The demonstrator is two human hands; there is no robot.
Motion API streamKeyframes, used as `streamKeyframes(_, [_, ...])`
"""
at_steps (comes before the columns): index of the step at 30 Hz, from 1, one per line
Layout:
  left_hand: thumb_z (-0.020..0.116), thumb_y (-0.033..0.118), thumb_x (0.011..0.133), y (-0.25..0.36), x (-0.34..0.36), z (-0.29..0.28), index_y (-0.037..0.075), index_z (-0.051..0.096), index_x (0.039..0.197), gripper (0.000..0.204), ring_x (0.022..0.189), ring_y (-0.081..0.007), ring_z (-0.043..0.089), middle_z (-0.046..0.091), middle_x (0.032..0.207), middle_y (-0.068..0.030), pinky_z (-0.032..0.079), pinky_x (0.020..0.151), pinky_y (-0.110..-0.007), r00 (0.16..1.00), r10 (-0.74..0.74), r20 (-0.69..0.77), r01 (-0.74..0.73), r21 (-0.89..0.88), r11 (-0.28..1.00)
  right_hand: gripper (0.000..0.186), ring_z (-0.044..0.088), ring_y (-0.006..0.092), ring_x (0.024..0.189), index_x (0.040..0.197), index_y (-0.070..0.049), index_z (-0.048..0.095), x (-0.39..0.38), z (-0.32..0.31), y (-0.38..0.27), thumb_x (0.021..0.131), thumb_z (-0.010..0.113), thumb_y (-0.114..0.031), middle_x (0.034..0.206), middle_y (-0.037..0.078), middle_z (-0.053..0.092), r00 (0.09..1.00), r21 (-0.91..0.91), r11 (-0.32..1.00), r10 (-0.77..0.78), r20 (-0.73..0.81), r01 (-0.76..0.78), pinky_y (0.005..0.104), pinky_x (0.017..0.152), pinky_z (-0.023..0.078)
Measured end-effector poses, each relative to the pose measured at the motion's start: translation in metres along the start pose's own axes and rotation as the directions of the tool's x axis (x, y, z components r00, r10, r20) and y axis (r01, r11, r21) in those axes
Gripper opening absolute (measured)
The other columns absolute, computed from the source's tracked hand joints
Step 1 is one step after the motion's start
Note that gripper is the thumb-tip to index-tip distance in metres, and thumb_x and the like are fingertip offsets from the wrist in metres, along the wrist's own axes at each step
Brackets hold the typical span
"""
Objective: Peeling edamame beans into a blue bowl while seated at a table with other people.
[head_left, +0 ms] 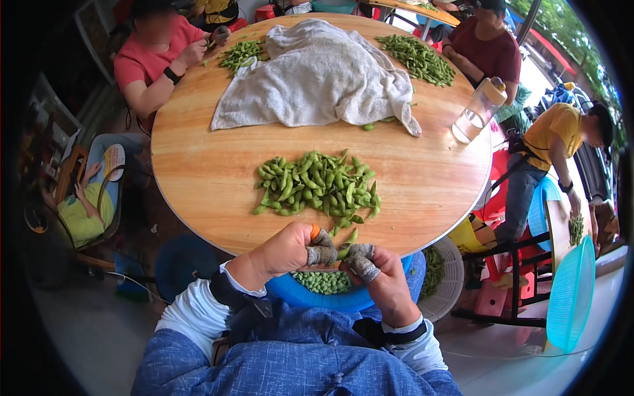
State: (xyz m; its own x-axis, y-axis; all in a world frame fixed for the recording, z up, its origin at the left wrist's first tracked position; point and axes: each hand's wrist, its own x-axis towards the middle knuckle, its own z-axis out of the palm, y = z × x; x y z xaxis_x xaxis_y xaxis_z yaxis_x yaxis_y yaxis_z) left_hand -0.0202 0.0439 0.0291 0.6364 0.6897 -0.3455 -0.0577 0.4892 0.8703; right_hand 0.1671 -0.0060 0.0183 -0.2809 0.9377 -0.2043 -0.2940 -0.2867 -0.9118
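Over the near table edge, my left hand (281,254) and my right hand (388,282) meet with fingertips bent in a pinch. Grey covers wrap several fingertips, and one on the left is orange. Between them is a green soybean pod (343,251), pinched by both hands, partly hidden by the fingers. Right below sits a blue basin (360,300) in my lap with pale green shelled soybeans (322,282) in it. Just ahead on the wooden table (211,178) lies a loose pile of soybean pods (317,183), a few straggling toward my fingers.
A white towel (310,72) covers a mound mid-table. A clear bottle (472,119) stands at the right edge. More pod piles (416,58) lie by two people seated across. A white basket (451,277) of pods is right of me; farther right, a person bends over a turquoise basket (571,303).
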Motion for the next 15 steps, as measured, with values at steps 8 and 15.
streamKeyframes(8, [0.065,0.019,0.076,0.0012,0.0007,0.0058,0.002,0.059,0.076,0.018,0.054,-0.0026,0.049,0.056,0.065,0.0014,0.034,0.047,-0.014,1.0,0.013,0.004,-0.014,0.039,0.999,0.017,0.043,0.003,0.059,0.085,-0.001,0.059,-0.0041,0.0025,-0.0048,0.085,0.051,-0.016,0.07,-0.002,0.055,1.0,0.032,0.999,0.026,-0.004,-0.026,0.0169,0.052,0.033])
streamKeyframes(15, [0.062,0.012,0.077,0.0032,-0.0001,0.0048,0.0,0.057,0.079,0.013,0.059,-0.0041,0.051,0.057,0.071,-0.0003,0.04,0.051,-0.016,0.999,-0.043,0.033,0.039,0.118,0.992,0.015,0.045,0.004,0.061,0.084,-0.001,0.058,-0.0053,0.0012,-0.0012,0.084,0.05,-0.013,0.07,-0.002,0.055,0.999,0.043,0.998,0.037,-0.003,-0.037,0.0174,0.054,0.035])
